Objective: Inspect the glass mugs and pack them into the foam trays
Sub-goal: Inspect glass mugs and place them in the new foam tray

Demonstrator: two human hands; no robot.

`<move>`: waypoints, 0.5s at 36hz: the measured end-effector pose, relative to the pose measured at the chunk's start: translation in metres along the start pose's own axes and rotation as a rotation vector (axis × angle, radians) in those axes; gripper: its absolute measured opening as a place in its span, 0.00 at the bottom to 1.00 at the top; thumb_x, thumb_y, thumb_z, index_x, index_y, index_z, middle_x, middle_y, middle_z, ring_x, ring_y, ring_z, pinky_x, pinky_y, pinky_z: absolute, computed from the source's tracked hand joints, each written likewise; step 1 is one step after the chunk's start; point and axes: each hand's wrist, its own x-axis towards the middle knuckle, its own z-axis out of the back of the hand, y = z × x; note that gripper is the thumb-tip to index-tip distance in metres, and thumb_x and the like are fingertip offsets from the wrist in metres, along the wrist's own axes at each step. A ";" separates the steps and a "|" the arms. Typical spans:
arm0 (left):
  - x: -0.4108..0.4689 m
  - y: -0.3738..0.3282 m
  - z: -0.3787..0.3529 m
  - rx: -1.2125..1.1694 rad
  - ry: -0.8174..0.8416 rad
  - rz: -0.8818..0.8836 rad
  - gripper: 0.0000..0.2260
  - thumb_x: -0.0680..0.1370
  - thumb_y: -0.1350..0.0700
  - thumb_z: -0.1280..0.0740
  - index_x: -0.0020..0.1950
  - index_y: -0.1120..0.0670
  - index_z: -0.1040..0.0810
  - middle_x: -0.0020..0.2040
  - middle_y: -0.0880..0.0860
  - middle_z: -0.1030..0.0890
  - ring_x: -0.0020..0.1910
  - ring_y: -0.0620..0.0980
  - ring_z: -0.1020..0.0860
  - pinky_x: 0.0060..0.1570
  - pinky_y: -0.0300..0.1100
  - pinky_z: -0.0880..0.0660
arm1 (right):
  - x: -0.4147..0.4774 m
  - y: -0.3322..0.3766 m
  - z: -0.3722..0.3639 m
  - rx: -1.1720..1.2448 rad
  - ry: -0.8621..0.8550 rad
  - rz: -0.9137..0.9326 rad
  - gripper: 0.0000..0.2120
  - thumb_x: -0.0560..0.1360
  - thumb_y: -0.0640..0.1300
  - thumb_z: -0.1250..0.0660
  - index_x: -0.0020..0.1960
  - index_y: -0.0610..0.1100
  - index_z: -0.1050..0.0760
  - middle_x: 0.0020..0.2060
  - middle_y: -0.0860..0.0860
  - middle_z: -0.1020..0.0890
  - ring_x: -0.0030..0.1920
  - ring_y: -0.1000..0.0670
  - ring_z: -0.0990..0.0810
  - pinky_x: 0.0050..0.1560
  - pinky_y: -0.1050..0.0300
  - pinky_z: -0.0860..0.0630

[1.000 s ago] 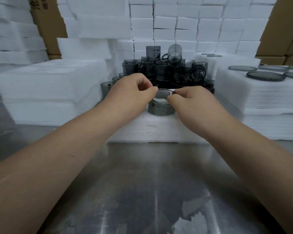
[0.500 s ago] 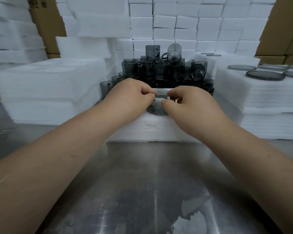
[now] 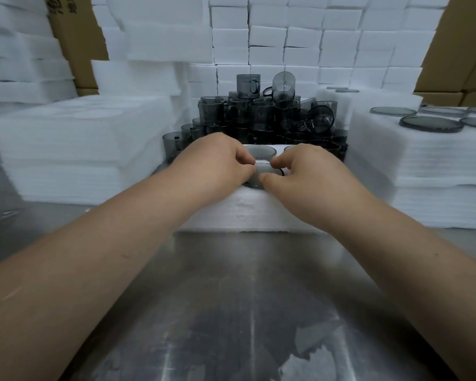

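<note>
Mug [image 3: 259,175] in foam tray [image 3: 248,213]; pinched btwn L hand [image 3: 217,167], R hand [image 3: 309,176].

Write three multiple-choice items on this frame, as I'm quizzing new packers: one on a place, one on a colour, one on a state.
1. Where do the flat glass discs lie?
A. on the foam stack at the right
B. on the floor
C. inside a carton

2. What colour is the mug pile?
A. amber
B. smoky grey
C. green

3. What are the left hand and right hand doing?
A. hanging idle
B. waving
C. both pinching a mug at the foam tray

Answers: 1 A, the discs rest on top of the right-hand foam; 2 B, the glass is a dark, see-through grey; 3 C, the curled fingers of both hands meet on the mug.
</note>
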 end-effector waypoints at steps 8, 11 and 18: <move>0.001 -0.006 0.001 0.062 0.034 0.029 0.07 0.72 0.51 0.31 0.34 0.43 0.22 0.38 0.45 0.19 0.33 0.42 0.25 0.34 0.35 0.30 | 0.002 0.000 0.000 0.011 0.035 0.002 0.18 0.74 0.55 0.36 0.52 0.42 0.21 0.49 0.47 0.19 0.49 0.48 0.22 0.49 0.53 0.24; 0.002 -0.004 0.000 0.069 0.038 0.021 0.08 0.72 0.51 0.31 0.33 0.42 0.24 0.38 0.43 0.20 0.36 0.41 0.25 0.36 0.36 0.29 | 0.002 0.000 0.000 0.009 0.041 0.004 0.17 0.74 0.55 0.36 0.52 0.42 0.21 0.50 0.48 0.19 0.50 0.48 0.22 0.49 0.53 0.24; -0.004 -0.001 -0.005 0.140 -0.072 -0.038 0.08 0.75 0.47 0.37 0.50 0.43 0.20 0.45 0.44 0.23 0.47 0.47 0.27 0.44 0.41 0.32 | 0.001 -0.001 -0.002 -0.026 0.033 0.013 0.15 0.75 0.54 0.40 0.47 0.44 0.21 0.41 0.50 0.22 0.43 0.50 0.25 0.36 0.58 0.29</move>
